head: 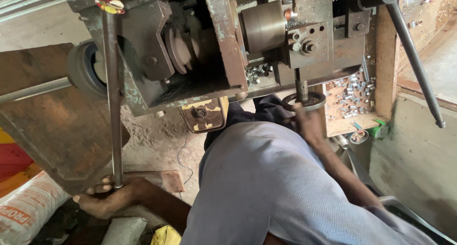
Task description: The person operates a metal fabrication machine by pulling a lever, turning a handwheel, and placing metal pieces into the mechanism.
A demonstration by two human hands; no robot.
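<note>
The machine (219,45) is occupying the top centre of the view. A long rod (113,97) is running down from its left end, and the left hand (110,200) is gripping the rod's lower end. A handwheel (303,101) is sitting under the machine's right part, with the right hand (309,121) touching it from below. A tray (342,126) of small metal parts (354,95) is lying just right of the handwheel. A lever (414,59) is slanting down at far right. A sack (26,209) is lying on the floor (157,140) at lower left, beside the left hand.
</note>
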